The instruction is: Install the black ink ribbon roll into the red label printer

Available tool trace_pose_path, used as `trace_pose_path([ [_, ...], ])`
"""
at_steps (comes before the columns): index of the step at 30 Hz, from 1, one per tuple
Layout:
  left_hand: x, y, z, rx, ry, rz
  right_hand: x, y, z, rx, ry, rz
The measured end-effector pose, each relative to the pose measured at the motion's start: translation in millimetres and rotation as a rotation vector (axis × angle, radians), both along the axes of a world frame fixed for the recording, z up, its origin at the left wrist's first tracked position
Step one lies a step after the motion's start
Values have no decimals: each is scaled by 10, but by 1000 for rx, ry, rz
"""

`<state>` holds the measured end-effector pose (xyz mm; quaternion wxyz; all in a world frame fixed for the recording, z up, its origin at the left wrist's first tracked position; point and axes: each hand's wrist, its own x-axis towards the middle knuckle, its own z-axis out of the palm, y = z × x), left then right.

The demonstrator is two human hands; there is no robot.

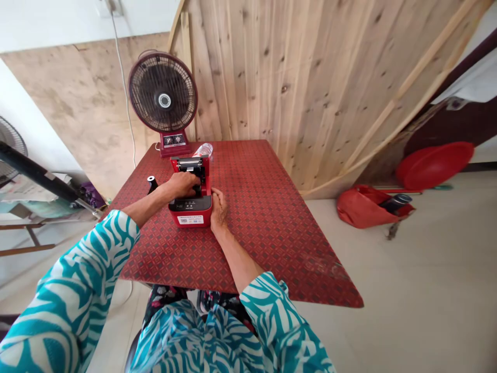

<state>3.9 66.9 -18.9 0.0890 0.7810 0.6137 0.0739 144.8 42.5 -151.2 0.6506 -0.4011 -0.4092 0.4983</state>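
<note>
A boxy red-and-black plastic printer-like machine [190, 205] sits on the red patterned worktop [267, 217], its lid [190, 162] raised. The left hand [184, 184] reaches inside; whether its fingers hold anything, I cannot tell. The right hand [218, 208] lies against the machine's right side, fingers loose, gripping nothing visible. The step in hand looks like adjusting something within, so the next move probably calls for a steady body. Leftward stands a black roll with a white core [152, 183]; behind, a round maroon fan [163, 93]

Printer [191, 205] is smooth plast. w/ paper-like label [190, 220]. Wall panel [267, 67] is knotty, matt wood; sleeve [81, 280] is matt cloth.
</note>
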Motion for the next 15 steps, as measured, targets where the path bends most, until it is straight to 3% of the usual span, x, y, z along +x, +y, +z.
trace_pose_path([
  [3, -21, -68, 168, -42, -42, 25, -8, 7, 2, 6, 16, 6],
  [10, -226, -456, 575, 20, -230, -96, 16, 13, -20, 12, 26, 25],
  [15, -722, -646, 821, 73, -439, 98, 41, 20, -58, 51, -9, 9],
])
